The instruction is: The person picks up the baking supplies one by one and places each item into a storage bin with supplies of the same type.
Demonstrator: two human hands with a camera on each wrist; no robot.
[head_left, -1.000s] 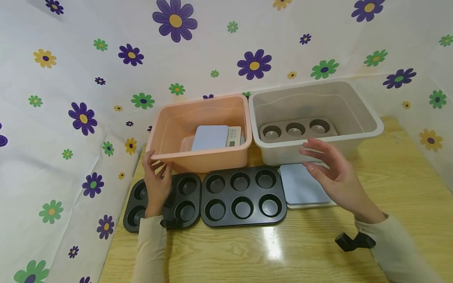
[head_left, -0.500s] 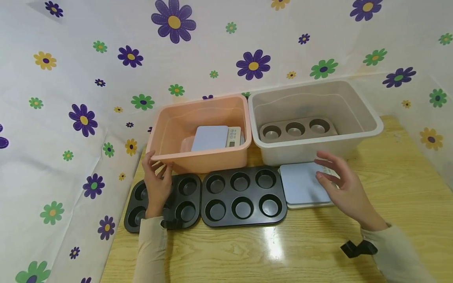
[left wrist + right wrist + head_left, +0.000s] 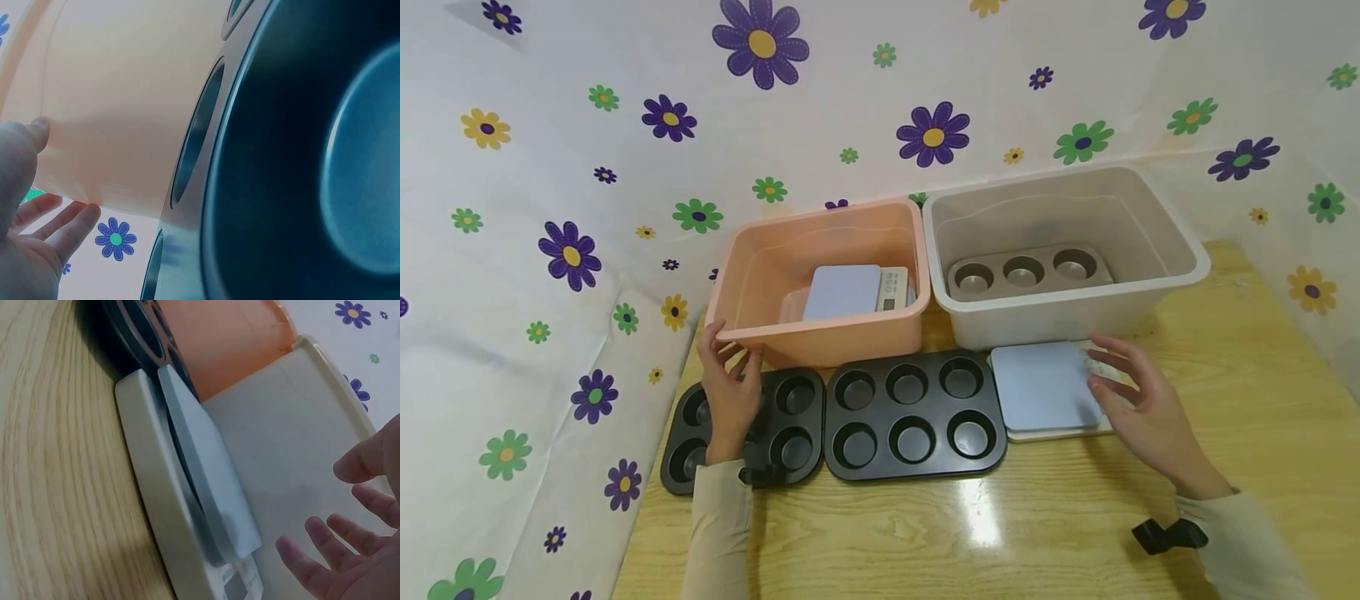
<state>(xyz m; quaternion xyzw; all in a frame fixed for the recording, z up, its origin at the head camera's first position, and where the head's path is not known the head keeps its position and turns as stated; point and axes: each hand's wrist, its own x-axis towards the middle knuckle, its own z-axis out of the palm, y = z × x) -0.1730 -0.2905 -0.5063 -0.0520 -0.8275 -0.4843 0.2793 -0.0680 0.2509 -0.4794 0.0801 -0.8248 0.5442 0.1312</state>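
My left hand (image 3: 730, 400) grips the front-left corner of a peach plastic bin (image 3: 827, 343). In the left wrist view its thumb lies against one wall while the fingertips touch the edge. Inside that bin rests a kitchen scale (image 3: 842, 292) with a pale blue platform. Over at the right, my right hand (image 3: 1150, 421) hovers, fingers spread and loosely bent, near the button end of a second kitchen scale (image 3: 1045, 387). In the right wrist view a gap shows between the right fingers (image 3: 303, 562) and this scale (image 3: 206, 469); nothing is held.
A grey-white bin (image 3: 1052, 321) stands beside the peach one, with a brown muffin pan (image 3: 998, 277) in it. Two dark muffin pans lie in front: the middle pan (image 3: 884, 418) adjoins the second scale, and the left pan (image 3: 815, 422) sits partly under my left arm. Flowered cloth (image 3: 820, 100) hangs behind.
My right hand has moved down and to the right, from in front of the grey-white bin to the second scale's button end. The left hand stays on the peach bin's corner.
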